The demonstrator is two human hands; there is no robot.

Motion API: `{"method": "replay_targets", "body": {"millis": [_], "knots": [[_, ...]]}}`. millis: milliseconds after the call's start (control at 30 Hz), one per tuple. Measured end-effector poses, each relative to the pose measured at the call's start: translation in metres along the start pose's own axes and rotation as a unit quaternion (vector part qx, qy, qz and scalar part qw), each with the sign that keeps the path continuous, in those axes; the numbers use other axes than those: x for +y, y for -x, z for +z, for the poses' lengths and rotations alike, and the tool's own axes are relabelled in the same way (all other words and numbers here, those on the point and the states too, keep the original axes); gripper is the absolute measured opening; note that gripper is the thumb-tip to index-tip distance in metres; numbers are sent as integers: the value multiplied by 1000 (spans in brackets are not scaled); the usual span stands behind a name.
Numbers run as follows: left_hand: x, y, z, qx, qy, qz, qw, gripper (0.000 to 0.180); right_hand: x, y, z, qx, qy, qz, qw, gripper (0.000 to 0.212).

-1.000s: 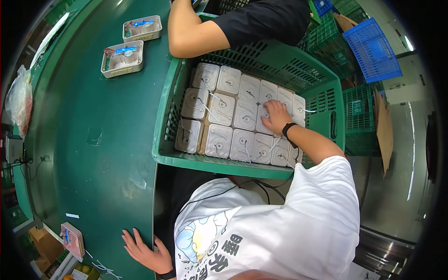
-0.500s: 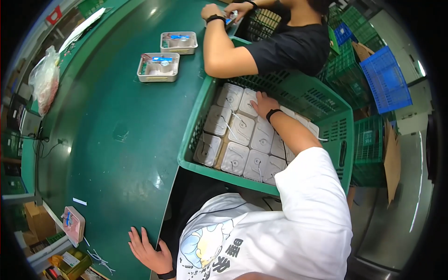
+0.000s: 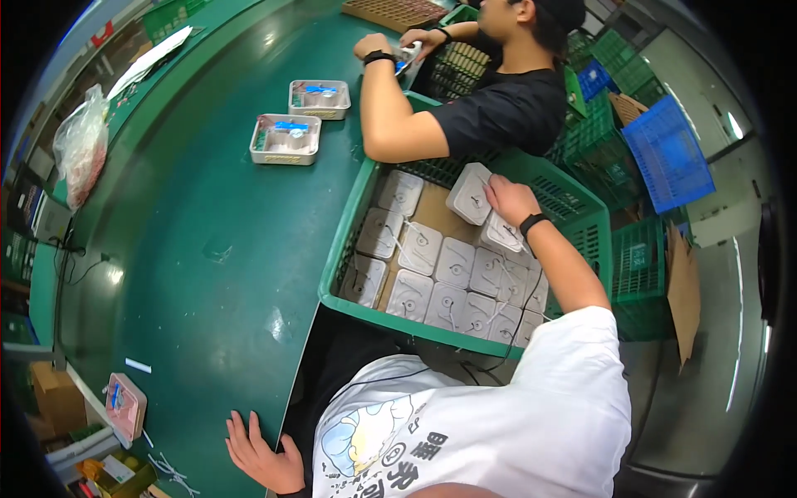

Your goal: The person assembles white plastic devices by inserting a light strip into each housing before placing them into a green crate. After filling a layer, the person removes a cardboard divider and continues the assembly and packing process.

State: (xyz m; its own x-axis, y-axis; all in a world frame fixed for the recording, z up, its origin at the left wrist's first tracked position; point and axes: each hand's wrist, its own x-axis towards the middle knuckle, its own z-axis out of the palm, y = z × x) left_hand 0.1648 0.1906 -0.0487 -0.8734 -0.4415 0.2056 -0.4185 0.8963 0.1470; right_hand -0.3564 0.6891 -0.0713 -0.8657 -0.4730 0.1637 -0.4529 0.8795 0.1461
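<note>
My right hand (image 3: 510, 202) reaches into the green crate (image 3: 398, 318) and grips the edge of a white square casing (image 3: 467, 196). That casing is tilted and raised above the cardboard liner (image 3: 436, 212). Another casing (image 3: 501, 232) leans beside it, just under the hand. Several more white casings (image 3: 453, 263) stand packed in rows, each with a round hole and a short wire on its face. My left hand (image 3: 264, 456) lies flat with fingers spread at the edge of the green table (image 3: 224, 324), holding nothing.
A co-worker's arm (image 3: 390, 124) rests at the crate's far corner; their hands work on a small part. Two open casings (image 3: 286, 149) with blue parts stand on the table. A pink casing (image 3: 124, 407) and loose white strips (image 3: 170, 473) lie at the near left.
My right hand has moved right, lifting and tilting a casing out of its row, which bares cardboard beneath. The left hand stays on the table. The view has shifted slightly.
</note>
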Motion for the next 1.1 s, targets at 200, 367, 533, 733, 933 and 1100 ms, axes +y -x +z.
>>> {"method": "replay_targets", "body": {"millis": [200, 367, 533, 733, 933, 1100], "knots": [[0, 3, -3, -4, 7, -1, 1000, 79, -58, 39, -151, 101, -54, -91, 989, 15], [1, 3, -9, 18, 19, -20, 999, 66, -199, -34, -223, 285, -198, -323, 881, 16], [1, -4, -15, 10, 85, -15, 996, 63, -381, -86, -216, 139, -323, -421, 836, 24], [-1, 6, -15, 32, 134, -42, 990, 61, -518, -94, -153, -83, -304, -337, 887, 40], [-7, 13, -9, 59, 210, -75, 973, 56, -519, -107, -177, -211, -203, -339, 894, 49], [42, -38, -21, 201, 245, -59, 947, 48, -502, -137, -125, 99, -368, -510, 771, 52]]}}
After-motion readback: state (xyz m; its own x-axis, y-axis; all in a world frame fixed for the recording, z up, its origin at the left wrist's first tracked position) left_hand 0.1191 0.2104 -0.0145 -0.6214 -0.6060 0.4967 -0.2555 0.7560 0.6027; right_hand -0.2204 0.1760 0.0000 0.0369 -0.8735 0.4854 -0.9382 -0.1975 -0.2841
